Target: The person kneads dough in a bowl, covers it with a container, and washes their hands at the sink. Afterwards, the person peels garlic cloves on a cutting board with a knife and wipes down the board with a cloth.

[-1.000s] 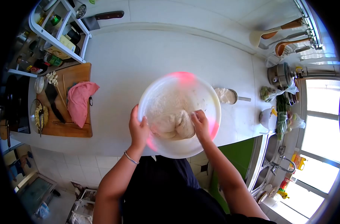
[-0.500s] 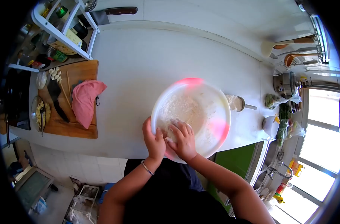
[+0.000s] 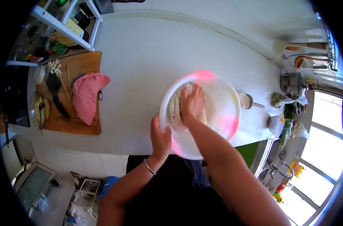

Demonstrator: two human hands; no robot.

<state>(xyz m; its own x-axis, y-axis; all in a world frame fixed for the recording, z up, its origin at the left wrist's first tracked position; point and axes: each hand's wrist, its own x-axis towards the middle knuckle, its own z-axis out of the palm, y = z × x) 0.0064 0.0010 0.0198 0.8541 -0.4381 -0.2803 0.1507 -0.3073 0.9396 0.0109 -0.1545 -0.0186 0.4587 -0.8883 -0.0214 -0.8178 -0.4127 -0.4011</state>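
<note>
A large white bowl (image 3: 237, 113) with pink patches stands near the counter's front edge. My left hand (image 3: 162, 139) is closed on its left rim, thumb to the inside. Inside the bowl, toward the left wall, lies a pale lump of dough (image 3: 174, 113) with a creased surface. My right hand (image 3: 193, 102) presses down on the dough, its fingers bent over the upper part; the fingertips are partly hidden. Just right of the bowl is a metal scoop (image 3: 246, 101) holding white flour.
At left, a wooden cutting board (image 3: 85, 130) carries a pink cloth (image 3: 88, 96), a dark-bladed knife (image 3: 56, 96), chopsticks and garlic cloves (image 3: 54, 66). A bottle rack (image 3: 64, 32) stands behind it. Pots, bagged vegetables (image 3: 280, 100) and a sink (image 3: 267, 164) are on the right.
Loose flour showed in the bowl before; now a dough lump is there. My right hand has moved up and away from my left. The view has shifted slightly.
</note>
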